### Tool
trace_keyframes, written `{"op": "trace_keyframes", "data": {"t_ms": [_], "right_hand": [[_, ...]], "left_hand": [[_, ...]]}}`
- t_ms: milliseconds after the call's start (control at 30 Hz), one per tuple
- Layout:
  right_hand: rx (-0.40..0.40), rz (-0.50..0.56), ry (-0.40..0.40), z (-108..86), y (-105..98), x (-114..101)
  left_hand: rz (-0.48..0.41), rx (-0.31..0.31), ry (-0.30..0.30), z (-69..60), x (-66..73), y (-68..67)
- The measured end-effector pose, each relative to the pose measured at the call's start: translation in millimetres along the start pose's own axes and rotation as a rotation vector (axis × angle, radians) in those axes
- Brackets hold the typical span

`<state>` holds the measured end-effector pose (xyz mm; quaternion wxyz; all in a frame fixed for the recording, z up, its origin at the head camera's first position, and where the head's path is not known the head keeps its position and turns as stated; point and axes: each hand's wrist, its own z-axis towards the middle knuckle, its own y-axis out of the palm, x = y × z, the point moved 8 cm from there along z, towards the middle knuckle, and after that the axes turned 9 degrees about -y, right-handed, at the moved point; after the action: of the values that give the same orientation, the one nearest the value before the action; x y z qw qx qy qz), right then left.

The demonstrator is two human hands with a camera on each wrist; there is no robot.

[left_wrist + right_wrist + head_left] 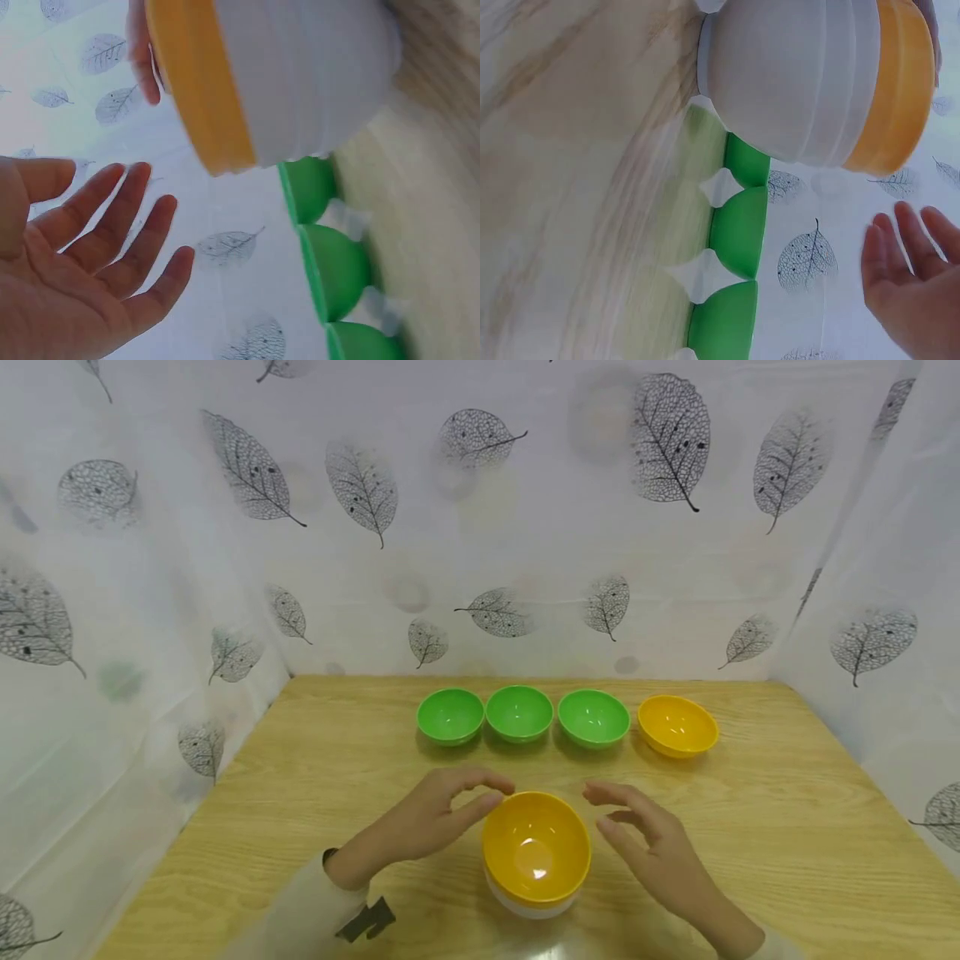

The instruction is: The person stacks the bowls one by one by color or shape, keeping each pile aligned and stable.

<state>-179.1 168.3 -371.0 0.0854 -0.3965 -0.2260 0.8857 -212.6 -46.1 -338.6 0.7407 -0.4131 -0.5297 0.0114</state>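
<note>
A yellow bowl (536, 847) sits nested on top of white bowls (780, 75) near the front middle of the table; ridges on the white side suggest more than one. My left hand (450, 814) is at the left of this stack, fingers spread and loosely bent, its fingertips near the rim in the head view. In the left wrist view that hand (105, 255) is apart from the stack, palm showing. On the other side my right hand (645, 843) hovers with relaxed fingers and a gap to the bowl. Neither hand holds anything.
Behind the stack, three green bowls (519, 714) stand in a row near the table's back edge. A second yellow bowl (677, 727) ends the row on the right. White leaf-patterned curtains (495, 527) enclose the wooden table (337, 735) at the back and sides.
</note>
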Motion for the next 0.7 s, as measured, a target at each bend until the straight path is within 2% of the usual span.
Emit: {"op": "trace_keyframes", "data": {"t_ms": [100,233,433,567,633,700], "right_hand": [[0.166,0.001,0.027,0.0,-19,2],[0.284,-0.01,0.073,-1.0,-39,7],[0.34,-0.052,0.122,-3.1,-68,15],[0.378,-0.038,0.139,-5.3,-85,20],[0.406,-0.02,0.157,-6.5,-91,22],[0.435,-0.013,0.182,-8.0,-96,24]], "left_hand": [[-0.031,0.068,0.064,10.3,16.4,-11.5],[-0.105,0.133,0.173,25.9,42.0,-24.6],[-0.169,0.184,0.317,50.9,92.0,-40.5],[-0.182,0.217,0.421,71.8,119.0,-43.6],[-0.233,0.22,0.443,85.9,126.6,-42.5],[-0.296,0.219,0.424,102.0,129.7,-39.4]]}}
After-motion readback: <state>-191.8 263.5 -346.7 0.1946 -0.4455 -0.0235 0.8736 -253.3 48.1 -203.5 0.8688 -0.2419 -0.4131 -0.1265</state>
